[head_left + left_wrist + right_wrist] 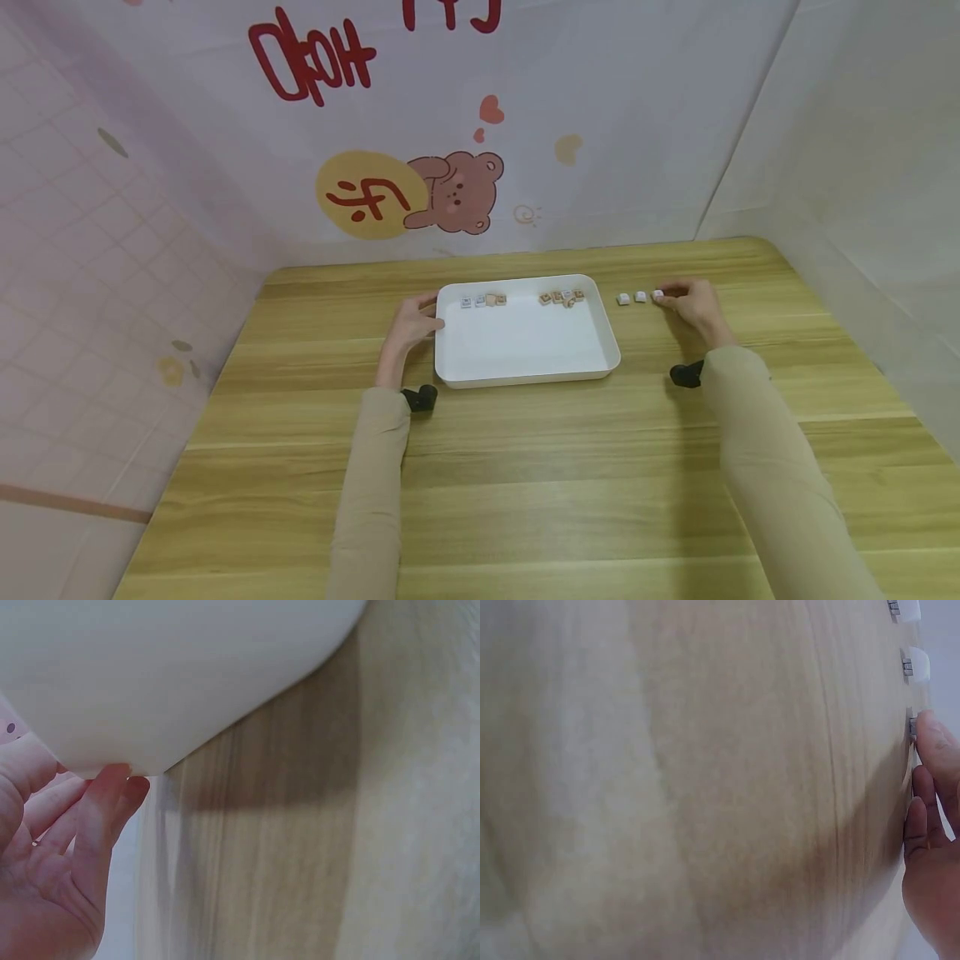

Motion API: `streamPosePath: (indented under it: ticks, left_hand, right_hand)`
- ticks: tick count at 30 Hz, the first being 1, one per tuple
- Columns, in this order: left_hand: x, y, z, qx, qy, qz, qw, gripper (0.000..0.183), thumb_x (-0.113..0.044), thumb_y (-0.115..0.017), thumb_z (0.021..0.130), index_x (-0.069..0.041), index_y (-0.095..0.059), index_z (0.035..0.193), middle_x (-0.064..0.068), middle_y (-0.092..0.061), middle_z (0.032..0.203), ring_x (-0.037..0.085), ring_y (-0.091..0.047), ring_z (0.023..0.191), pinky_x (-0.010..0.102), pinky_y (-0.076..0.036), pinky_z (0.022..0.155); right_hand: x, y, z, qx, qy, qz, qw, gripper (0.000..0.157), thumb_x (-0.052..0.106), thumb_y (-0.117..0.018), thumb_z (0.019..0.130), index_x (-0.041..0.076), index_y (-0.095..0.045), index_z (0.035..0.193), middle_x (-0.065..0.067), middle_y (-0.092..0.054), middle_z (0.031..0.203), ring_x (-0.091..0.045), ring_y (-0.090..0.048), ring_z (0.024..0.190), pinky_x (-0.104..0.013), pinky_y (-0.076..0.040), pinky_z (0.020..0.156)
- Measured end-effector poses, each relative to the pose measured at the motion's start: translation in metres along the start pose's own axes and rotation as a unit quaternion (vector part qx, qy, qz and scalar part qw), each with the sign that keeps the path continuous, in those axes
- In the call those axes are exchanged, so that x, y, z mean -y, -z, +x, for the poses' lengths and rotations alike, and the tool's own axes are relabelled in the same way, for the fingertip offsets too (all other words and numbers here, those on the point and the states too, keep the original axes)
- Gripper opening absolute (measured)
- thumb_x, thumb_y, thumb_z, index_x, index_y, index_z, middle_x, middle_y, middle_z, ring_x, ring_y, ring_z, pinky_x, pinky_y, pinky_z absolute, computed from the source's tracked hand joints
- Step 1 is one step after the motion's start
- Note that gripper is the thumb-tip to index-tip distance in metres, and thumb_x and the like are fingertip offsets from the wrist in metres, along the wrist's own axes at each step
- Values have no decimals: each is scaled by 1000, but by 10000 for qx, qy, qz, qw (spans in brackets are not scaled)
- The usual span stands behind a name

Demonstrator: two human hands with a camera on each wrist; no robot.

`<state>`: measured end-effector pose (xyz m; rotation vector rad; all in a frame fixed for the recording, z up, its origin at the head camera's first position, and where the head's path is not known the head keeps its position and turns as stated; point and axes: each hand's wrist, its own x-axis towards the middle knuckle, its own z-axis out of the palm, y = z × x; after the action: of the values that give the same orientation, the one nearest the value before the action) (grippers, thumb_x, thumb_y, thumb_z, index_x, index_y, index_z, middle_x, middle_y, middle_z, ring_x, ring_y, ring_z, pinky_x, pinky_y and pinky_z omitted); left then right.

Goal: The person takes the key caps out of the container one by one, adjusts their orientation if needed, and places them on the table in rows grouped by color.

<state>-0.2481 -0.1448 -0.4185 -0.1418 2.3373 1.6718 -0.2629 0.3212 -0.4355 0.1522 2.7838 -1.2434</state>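
Observation:
A shallow white tray [525, 346] lies on the table, with small keycap-like pieces along its far side. My left hand [407, 325] grips the tray's left edge, thumb over the rim. In the left wrist view its fingertips [112, 774] touch the tray's outer wall [187, 667]. Right of the tray, my right hand [696, 308] pinches a white keycap [657, 295] at the table surface. It is the rightmost of a short row, beside a middle white keycap [641, 297] and a left one [623, 299]. In the right wrist view, fingers mostly hide the pinched keycap.
Inside the tray are a left group of white and tan pieces [480, 301] and a mostly tan right group [562, 297]. The wooden table [540, 483] ends at a printed cloth backdrop [600, 192]. Dark wrist cameras sit by both sleeves.

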Motion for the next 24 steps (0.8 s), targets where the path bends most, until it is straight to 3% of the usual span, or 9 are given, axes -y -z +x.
streamPosePath:
  ticks: [5, 12, 15, 19, 24]
  left_hand:
    - [1, 0, 1, -25, 36, -26, 10000, 68, 12, -56, 79, -6, -42, 143, 13, -43, 148, 28, -52, 127, 27, -54, 78]
    - [1, -1, 2, -47, 36, -36, 10000, 68, 12, -56, 78, -6, -43, 142, 13, -44, 147, 28, -53, 127, 31, -55, 82]
    - [2, -1, 2, -43, 29, -34, 10000, 68, 12, -56, 78, -6, -43, 142, 13, -44, 147, 28, -52, 128, 35, -54, 86]
    - [2, -1, 2, -28, 10, -82, 10000, 68, 13, -55, 79, -5, -42, 142, 13, -43, 147, 29, -53, 127, 39, -54, 89]
    - [0, -1, 1, 11, -34, -152, 9999, 67, 14, -54, 79, -4, -42, 143, 14, -42, 148, 30, -52, 128, 43, -52, 93]
  right_hand:
    - [-2, 0, 0, 5, 33, -6, 10000, 44, 26, -58, 94, -2, -55, 128, -28, -53, 131, -37, -49, 117, -46, -43, 98]
    - [-5, 3, 2, -110, 181, -35, 9998, 41, 27, -60, 93, 1, -60, 125, -22, -61, 121, -18, -55, 97, -18, -44, 75]
    - [0, 5, 2, -21, 119, 82, 9999, 45, 31, -57, 94, 1, -56, 129, -23, -56, 129, -27, -54, 108, -28, -47, 87]
    - [16, 5, 6, 70, 114, 347, 9993, 50, 35, -53, 96, 3, -51, 134, -24, -48, 140, -40, -41, 130, -54, -34, 107]
    - [49, -7, 17, -88, 433, 773, 9960, 51, 37, -54, 95, 2, -52, 133, -22, -51, 138, -35, -46, 128, -49, -36, 109]
